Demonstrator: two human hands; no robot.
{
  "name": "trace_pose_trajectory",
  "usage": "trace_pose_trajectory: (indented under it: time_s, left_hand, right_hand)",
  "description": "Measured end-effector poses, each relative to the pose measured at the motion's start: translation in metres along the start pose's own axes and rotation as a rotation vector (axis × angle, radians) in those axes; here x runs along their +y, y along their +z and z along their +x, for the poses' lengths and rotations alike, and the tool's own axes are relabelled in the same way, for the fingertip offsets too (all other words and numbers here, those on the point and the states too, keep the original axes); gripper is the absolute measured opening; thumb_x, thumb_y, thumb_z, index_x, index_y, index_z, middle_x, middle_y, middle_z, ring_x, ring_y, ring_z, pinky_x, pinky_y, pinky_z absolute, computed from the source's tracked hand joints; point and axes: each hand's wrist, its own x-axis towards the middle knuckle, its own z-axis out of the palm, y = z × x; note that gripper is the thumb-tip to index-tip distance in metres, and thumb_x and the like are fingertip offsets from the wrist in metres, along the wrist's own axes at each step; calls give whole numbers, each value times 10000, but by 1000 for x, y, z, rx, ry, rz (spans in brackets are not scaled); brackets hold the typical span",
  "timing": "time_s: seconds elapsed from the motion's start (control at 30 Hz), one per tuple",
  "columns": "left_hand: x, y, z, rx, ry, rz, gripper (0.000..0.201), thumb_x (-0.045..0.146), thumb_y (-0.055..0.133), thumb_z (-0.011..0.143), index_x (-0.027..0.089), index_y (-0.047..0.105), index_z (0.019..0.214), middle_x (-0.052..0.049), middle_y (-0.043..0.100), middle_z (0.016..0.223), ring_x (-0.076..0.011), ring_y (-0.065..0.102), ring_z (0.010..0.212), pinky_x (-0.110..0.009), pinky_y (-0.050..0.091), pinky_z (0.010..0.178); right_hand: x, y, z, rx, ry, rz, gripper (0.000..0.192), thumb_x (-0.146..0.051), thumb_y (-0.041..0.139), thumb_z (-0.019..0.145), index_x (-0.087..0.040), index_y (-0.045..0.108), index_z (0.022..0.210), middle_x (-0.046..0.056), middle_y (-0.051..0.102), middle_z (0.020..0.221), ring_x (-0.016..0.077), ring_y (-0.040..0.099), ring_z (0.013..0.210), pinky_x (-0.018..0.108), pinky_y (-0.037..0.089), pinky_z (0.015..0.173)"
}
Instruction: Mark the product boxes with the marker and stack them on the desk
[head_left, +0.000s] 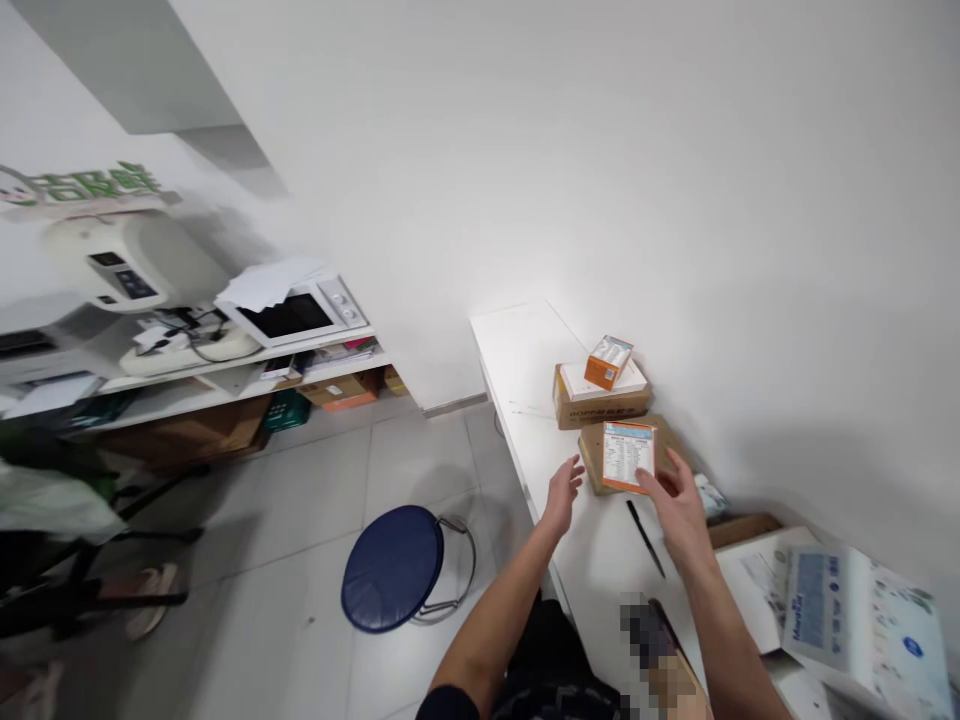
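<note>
Right hand (679,505) pinches an orange-edged white carton (628,456) upright above a flat brown box (592,455) on the white table (517,350); left hand (564,490), open and empty, hovers just left of it.

Two hands were in view, a left hand (562,492) and a right hand (679,505). Two small orange boxes: one (628,456) in the right hand, one (608,361) on a carton. Two brown cartons, far (592,408) and near (594,452). One black pen (645,538), one blue stool (392,566), one microwave (296,312), one white table (525,370).
</note>
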Motion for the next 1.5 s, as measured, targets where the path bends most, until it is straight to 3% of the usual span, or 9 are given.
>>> trace_pose_trajectory:
  time_s: [0.2,0.43,0.67,0.8,0.9,1.1,1.27,1.4,1.5]
  left_hand:
    - [57,-54,-98,-143,190,-140,837,678,712,741,283,499,1448,-124,581,1390,-288,585,1211,-394,441,997]
    - [88,-102,-183,-33,503,-30,1213,524,878,655,346,123,1588,-129,501,1432,-309,551,1258,-421,476,1000]
    - [93,-126,-224,32,670,141,524,347,829,759,318,601,1230,-61,439,1389,-247,598,1158,-348,513,925]
    - [90,-125,-232,71,674,187,465,331,831,740,302,634,1161,-55,466,1307,-244,591,1136,-317,518,859]
    - [85,-121,-236,60,621,244,484,340,844,709,277,649,1147,-68,489,1256,-252,586,1116,-309,521,819]
    - [79,-118,-243,59,554,284,610,472,830,720,277,607,1254,-96,477,1325,-227,595,1059,-343,526,864]
    - [72,-132,-247,-27,485,187,1161,591,887,594,352,279,1554,-146,255,1602,-344,530,1271,-441,510,991]
    - [64,-135,-244,-74,546,191,1398,564,942,499,364,100,1596,-146,101,1674,-390,288,1492,-537,302,1194]
    - [61,-125,-242,-50,587,154,1429,575,930,521,328,30,1602,-163,155,1663,-353,200,1539,-521,166,1246]
  right_hand:
    - [-5,57,-53,-487,163,439,601,-466,812,713,-271,587,1235,48,741,1106,265,670,1069,418,516,949]
    - [4,89,-107,-867,22,288,860,-424,826,729,-323,379,1457,66,664,1161,271,637,1113,450,505,958]
    - [-5,84,-125,-1129,-117,128,894,-500,771,791,-360,266,1515,106,487,1349,277,583,1207,463,499,998]
    - [-23,80,-125,-1224,-177,-16,861,-497,758,808,-390,271,1510,112,324,1551,292,554,1268,454,520,980]
    - [-32,77,-123,-1318,-188,-83,687,-490,730,838,-335,398,1419,127,447,1496,304,566,1276,434,534,954]
    - [-29,73,-124,-1282,-104,-79,541,-482,780,792,-282,536,1231,83,695,1173,249,692,985,373,570,808]
    - [-30,80,-135,-1091,162,177,515,-524,790,745,-299,608,1171,44,746,1127,252,707,952,373,566,805]
    - [-33,85,-143,-1043,400,294,474,-607,703,754,-269,685,1087,68,783,1055,334,710,1030,474,562,869]
    - [-30,85,-147,-1073,482,318,434,-638,651,774,-261,727,977,64,799,990,351,711,1044,511,559,880]
